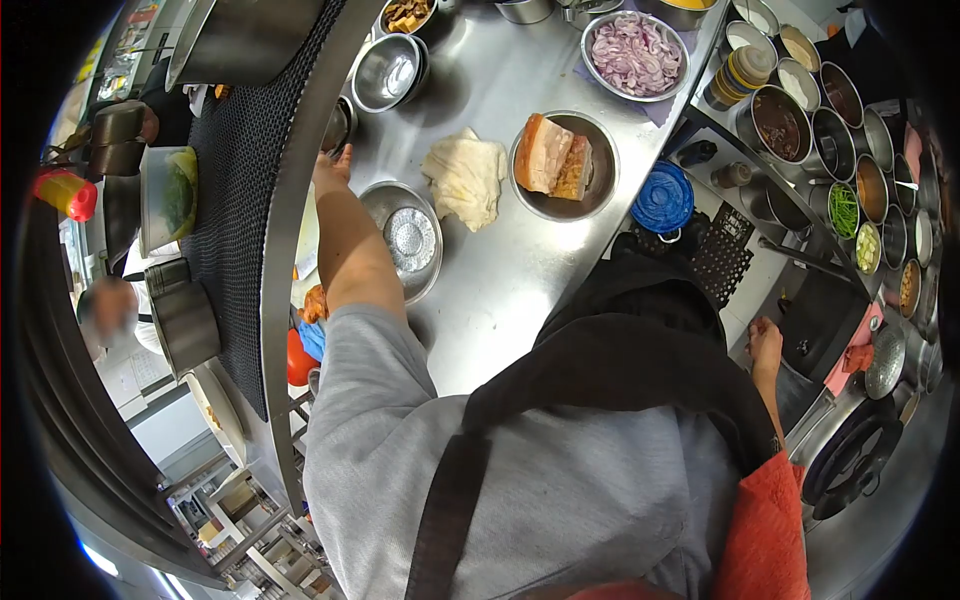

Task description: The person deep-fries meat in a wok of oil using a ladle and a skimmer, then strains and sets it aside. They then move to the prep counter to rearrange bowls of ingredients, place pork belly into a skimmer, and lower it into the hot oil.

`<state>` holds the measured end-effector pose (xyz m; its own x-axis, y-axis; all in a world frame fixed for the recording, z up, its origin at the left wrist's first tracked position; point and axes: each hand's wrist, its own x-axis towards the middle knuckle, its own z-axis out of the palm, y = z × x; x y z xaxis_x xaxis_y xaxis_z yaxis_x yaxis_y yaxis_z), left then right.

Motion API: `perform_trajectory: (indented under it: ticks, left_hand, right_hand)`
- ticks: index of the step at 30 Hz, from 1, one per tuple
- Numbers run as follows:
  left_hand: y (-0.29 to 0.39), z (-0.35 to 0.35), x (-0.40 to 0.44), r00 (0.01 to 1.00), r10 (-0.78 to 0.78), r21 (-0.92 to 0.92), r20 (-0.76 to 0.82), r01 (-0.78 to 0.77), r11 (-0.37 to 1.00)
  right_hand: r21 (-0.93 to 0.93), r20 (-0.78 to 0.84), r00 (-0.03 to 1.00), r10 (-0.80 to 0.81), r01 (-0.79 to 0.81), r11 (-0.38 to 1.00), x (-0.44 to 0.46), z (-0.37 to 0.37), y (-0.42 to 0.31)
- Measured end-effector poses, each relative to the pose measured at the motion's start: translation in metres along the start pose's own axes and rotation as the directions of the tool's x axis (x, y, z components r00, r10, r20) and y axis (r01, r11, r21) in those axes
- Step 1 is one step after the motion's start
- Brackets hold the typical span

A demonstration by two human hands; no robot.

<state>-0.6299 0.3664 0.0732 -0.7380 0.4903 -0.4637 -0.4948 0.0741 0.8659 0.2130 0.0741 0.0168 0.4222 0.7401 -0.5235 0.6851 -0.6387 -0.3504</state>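
We have our left hand point(335, 172) reached over the steel desk point(490, 320) to a small dark-looking bowl point(342, 122) at its far side, near the edge of the raised shelf point(280, 215). The thumb stands apart from the fingers, which are partly hidden, so we cannot tell whether they grip the bowl or only touch it. Our right hand point(765, 343) hangs low beside the body, off the desk, its fingers loosely curled; we cannot tell whether anything is in it. The steep bowl walls likely keep the slabs of pork belly point(545, 158) propped together in their basin point(598, 198), and the nested bowls point(386, 75) probably sit inside one another to save space. The crumpled cloth point(466, 178) lies between the pork and the wide bowl point(384, 200) under our left forearm, where a dropped elbow could catch the rim. The bowl of sliced onions point(635, 55) sits near the desk's right edge, so a sweep that way would want care. The easiest room for moving seems to be the steel stretch nearest us, while the shelf edge tightens the left side.
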Motion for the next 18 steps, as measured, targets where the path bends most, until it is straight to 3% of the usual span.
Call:
perform_trajectory:
  ticks: [7,13,16,18]
  left_hand:
    - [-0.001,-0.014,-0.005,1.0,0.009,-0.004,-0.025,-0.009,1.0]
    - [-0.007,-0.032,0.002,0.996,0.03,-0.066,0.089,-0.024,0.998]
    - [-0.009,-0.015,-0.033,0.998,0.069,0.059,-0.004,-0.068,0.996]
    - [-0.011,-0.008,-0.044,0.998,-0.056,0.042,0.017,0.055,0.998]
  right_hand:
    - [0.07,-0.002,1.0,-0.017,0.017,0.997,0.004,-0.002,-0.01]
    - [0.082,0.0,1.0,0.005,-0.005,0.997,0.007,-0.002,-0.001]
    - [0.089,0.004,1.0,0.026,-0.026,0.996,0.006,-0.004,0.003]
    - [0.086,-0.001,1.0,0.018,-0.018,0.996,0.006,-0.002,0.006]
